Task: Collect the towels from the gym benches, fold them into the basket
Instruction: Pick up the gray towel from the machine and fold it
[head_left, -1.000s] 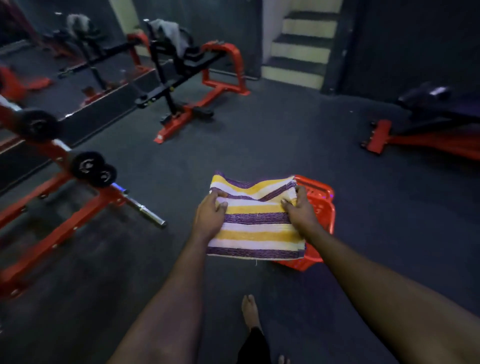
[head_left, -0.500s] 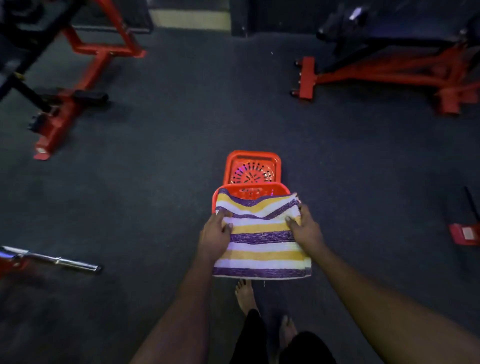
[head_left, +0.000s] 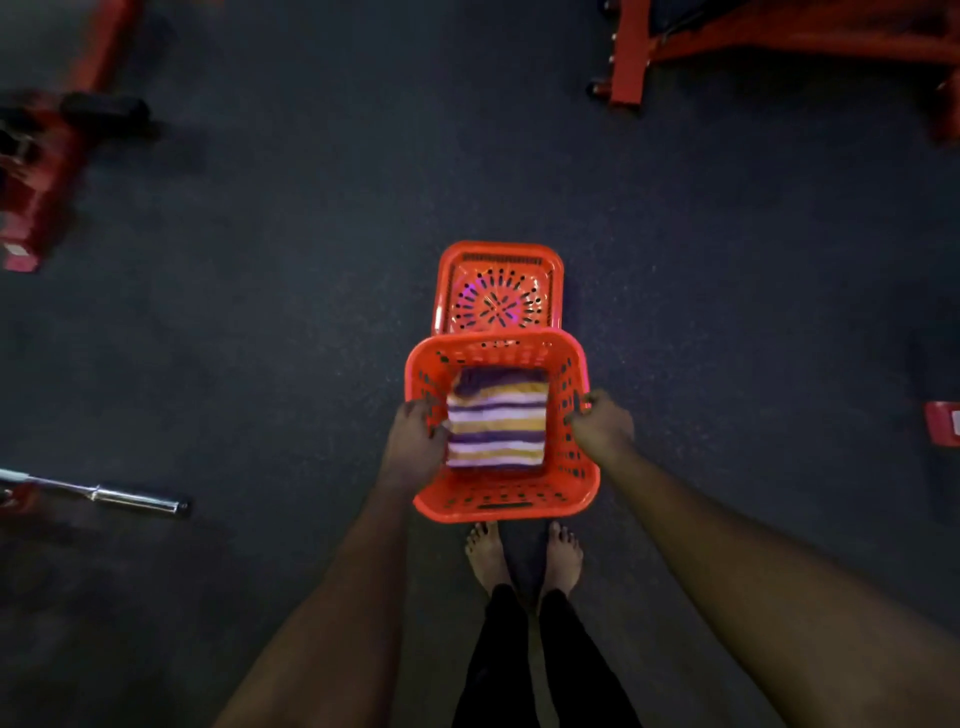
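Head view, only one there is. Striped towel, folded, yellow, white and purple bands, lies flat at the bottom of the orange basket, which stands on the dark gym floor just ahead of my bare feet. Basket lid, same orange, perforated, lies on the floor touching the basket's far rim.

My left hand sits at the basket's left wall, fingers reaching over the rim and just touching the towel's left edge; it looks loose, not pinching the cloth, though the fingertips are partly hidden so I can't be sure. My right hand is at the right rim, fingers curled; cannot tell if it grips the rim or only rests against it. Neither hand lifts the towel.

Step, as I judge it: placing a folded towel into the basket, at the very end of that placement. No other towel shows here, so how many remain on the benches can't be told.

Red bench frame far right, more red equipment far left, steel barbell end on the floor at left.

Next move probably calls for clearing both hands out without dragging the fold open, then heading to a bench for another towel.
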